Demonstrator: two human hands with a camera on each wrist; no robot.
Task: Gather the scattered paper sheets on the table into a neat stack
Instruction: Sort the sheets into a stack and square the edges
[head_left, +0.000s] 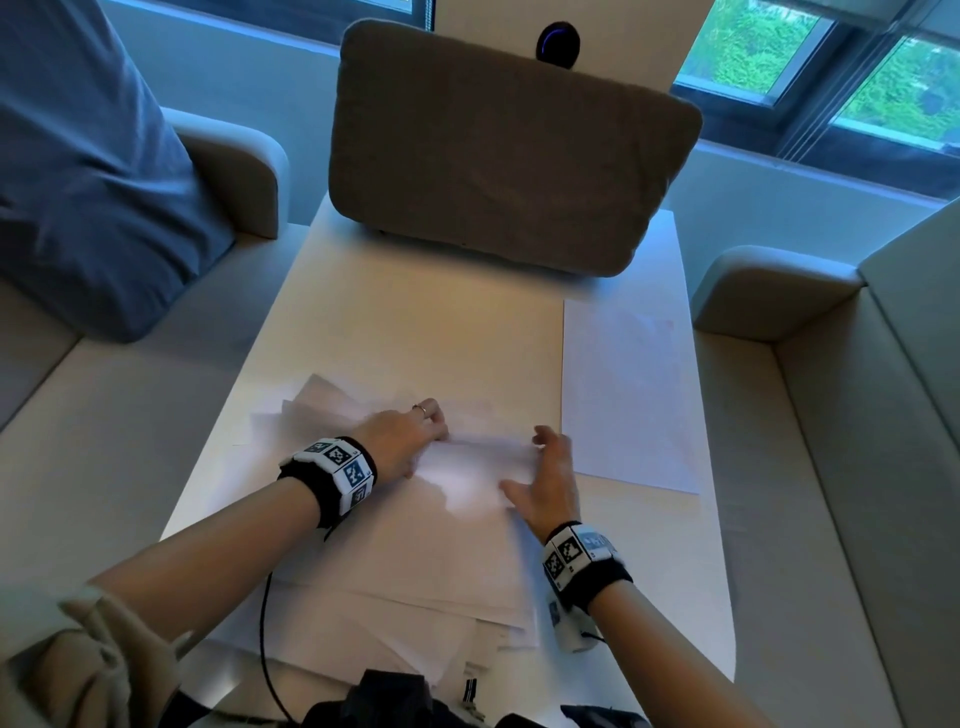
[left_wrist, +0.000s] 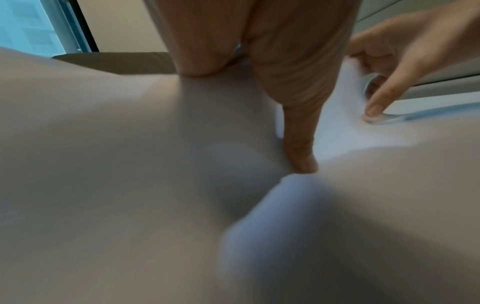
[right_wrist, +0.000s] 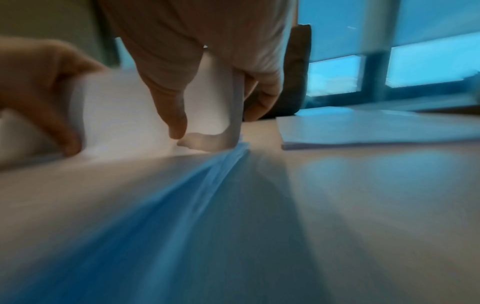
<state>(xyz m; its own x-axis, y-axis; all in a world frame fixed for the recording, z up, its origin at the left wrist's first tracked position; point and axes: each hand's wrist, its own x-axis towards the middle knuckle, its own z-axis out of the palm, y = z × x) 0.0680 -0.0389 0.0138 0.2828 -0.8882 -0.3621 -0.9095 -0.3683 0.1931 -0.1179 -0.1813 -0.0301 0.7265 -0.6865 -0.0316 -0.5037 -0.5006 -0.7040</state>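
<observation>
Now L hand (head_left: 402, 441) & R hand (head_left: 550, 483), fingers curled, pinch opp. edges of paper sheets (head_left: 441, 551).

We saw a messy pile of white paper sheets (head_left: 415, 561) fanned out near us, and one flat sheet (head_left: 628, 395) lying apart on the right.

No readable words or numbers anywhere. Left wristband (head_left: 337, 467), lower left of centre: black-white square code markers, no letters. Right wristband (head_left: 576, 553), lower right of centre: same markers. Paper sheets (head_left: 441, 545), centre: no legible print. Single sheet (head_left: 628, 395), right: faint pinkish marks, unreadable.
</observation>
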